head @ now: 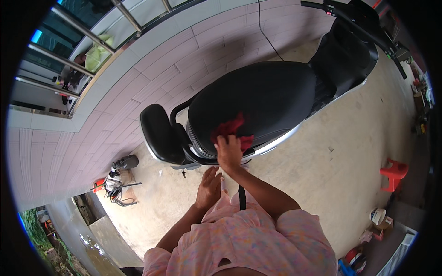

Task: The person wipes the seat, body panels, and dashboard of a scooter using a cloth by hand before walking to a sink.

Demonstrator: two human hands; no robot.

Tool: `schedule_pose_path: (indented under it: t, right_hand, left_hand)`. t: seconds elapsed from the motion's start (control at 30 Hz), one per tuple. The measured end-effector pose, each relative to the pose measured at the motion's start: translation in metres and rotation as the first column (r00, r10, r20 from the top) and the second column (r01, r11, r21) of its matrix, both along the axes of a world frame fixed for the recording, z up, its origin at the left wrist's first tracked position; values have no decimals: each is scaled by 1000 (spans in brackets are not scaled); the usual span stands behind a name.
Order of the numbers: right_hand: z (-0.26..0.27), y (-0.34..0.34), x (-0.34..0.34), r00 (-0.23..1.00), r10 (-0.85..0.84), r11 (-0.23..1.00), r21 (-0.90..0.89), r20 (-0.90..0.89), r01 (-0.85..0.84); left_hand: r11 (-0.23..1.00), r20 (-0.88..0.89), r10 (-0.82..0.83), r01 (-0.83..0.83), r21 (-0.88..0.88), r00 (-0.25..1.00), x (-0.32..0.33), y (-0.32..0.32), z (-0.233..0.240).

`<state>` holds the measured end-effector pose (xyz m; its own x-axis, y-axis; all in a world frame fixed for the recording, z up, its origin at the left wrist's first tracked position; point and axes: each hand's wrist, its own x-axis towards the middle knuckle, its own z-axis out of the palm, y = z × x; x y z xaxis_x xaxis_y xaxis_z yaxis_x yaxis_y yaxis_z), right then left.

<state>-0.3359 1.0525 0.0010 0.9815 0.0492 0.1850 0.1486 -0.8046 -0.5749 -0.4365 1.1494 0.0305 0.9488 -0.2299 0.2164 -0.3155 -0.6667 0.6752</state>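
My right hand (229,151) grips a red cloth (230,127) against the rear part of a black scooter seat (255,96). The cloth is bunched and partly blurred, with one end showing to the right of my fingers. My left hand (208,184) is held low beside the scooter's rear side, its fingers apart and nothing in it. Behind the seat, a black grab rail (193,157) curves around the tail, and a padded black backrest (160,134) sits at the far left end. The scooter's handlebar (362,31) is at the upper right.
A tiled wall (165,82) runs along the scooter's far side, below a window with metal bars (86,32). A red plastic stool (393,174) stands on the concrete floor (310,193) at right. Hoses and a dark cylinder (127,161) lie at left.
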Motion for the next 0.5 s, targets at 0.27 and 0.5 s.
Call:
schedule_pose_path:
  t: [0.27, 0.5]
  right_hand:
    - [-30, 6, -9, 804, 540, 839, -234, 249, -491]
    - [-45, -99, 10, 516, 846, 476, -631, 137, -613]
  left_hand:
    - [988, -112, 155, -154, 20, 982, -40, 44, -8]
    - [977, -79, 213, -214, -4, 974, -32, 53, -7]
